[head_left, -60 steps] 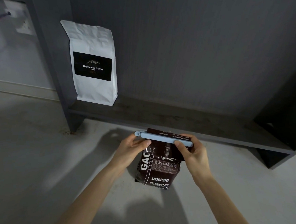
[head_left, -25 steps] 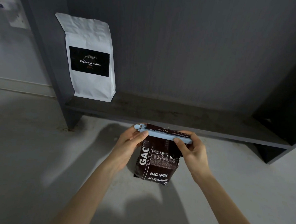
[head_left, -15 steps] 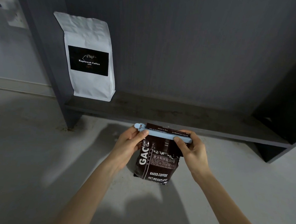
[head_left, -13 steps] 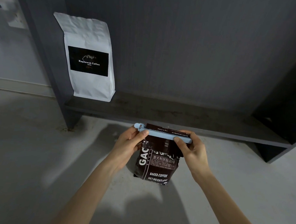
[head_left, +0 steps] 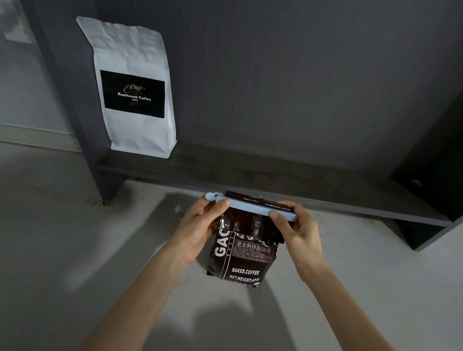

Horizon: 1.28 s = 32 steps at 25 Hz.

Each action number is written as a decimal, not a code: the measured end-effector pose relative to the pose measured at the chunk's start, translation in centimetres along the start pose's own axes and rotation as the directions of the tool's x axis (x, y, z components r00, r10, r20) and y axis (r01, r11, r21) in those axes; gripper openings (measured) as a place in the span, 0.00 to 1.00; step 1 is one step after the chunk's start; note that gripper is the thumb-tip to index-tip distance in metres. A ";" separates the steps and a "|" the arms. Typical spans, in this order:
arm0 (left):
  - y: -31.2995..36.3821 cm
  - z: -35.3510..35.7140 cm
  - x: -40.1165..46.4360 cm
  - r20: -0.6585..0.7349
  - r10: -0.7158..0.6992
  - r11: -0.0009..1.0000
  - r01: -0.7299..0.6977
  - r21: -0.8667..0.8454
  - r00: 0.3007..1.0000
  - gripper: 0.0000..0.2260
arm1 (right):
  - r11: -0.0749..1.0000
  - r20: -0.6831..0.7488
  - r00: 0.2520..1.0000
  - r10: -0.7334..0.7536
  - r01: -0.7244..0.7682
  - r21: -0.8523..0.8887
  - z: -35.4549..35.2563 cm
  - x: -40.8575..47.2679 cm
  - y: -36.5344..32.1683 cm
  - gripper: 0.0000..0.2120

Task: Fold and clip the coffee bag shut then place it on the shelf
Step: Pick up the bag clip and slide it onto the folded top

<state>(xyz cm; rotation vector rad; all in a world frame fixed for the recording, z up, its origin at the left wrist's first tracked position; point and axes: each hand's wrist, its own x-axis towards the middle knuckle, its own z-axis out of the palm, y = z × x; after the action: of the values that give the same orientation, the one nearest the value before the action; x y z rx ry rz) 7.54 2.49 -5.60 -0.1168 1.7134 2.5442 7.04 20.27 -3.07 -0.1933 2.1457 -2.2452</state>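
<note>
The left hand (head_left: 198,222) and right hand (head_left: 299,229) pinch the ends of the pale blue plastic bar clip (head_left: 250,206) across the folded dark brown foil coffee bag (head_left: 242,258), held upright on the floor near the dark grey shelf (head_left: 265,177), and uneven pressure could let the fold slip out.

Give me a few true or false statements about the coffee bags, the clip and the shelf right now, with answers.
1. The light blue clip lies across the top of the dark coffee bag. True.
2. Only the left hand holds the clip. False: the right hand grips its other end.
3. The white coffee bag stands on the shelf. True.
4. The dark bag is on the shelf. False: it is held in front, below the shelf.
</note>
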 end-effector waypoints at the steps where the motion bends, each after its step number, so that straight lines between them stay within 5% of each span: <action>1: 0.0 0.0 0.0 0.003 -0.002 1.000 0.002 -0.012 1.000 0.15 | 1.000 0.002 1.000 -0.001 0.001 0.003 0.0 0.0 0.0 0.07; 10: -0.1 0.1 0.0 -0.012 0.001 0.998 -0.001 -0.062 1.000 0.09 | 0.999 -0.008 0.999 -0.034 0.033 -0.030 0.1 -0.1 0.2 0.08; 17: 0.0 0.4 -0.4 -0.094 0.212 0.954 -0.186 0.234 0.973 0.06 | 0.998 -0.037 0.998 -0.058 0.057 -0.029 0.1 -0.2 0.2 0.09; 21: 0.2 0.3 -0.4 -0.109 0.197 0.963 -0.172 0.210 0.974 0.06 | 0.999 -0.062 0.997 -0.041 0.041 0.002 -0.1 0.1 0.6 0.12; 28: 0.2 -0.1 -0.5 -0.079 0.184 0.969 -0.167 0.183 0.980 0.07 | 1.000 -0.059 0.998 0.001 0.000 0.016 0.0 0.5 1.2 0.07; 32: 0.0 -0.5 -0.8 0.054 0.167 0.952 -0.175 0.250 0.984 0.14 | 1.000 -0.020 1.000 -0.002 0.002 0.017 -0.5 -0.1 2.2 0.08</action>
<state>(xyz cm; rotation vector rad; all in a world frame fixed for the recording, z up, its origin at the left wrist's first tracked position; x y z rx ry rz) 8.38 1.97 -5.68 0.0922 2.1030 2.3917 6.96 20.70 -5.28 -0.1733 2.1357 -2.2758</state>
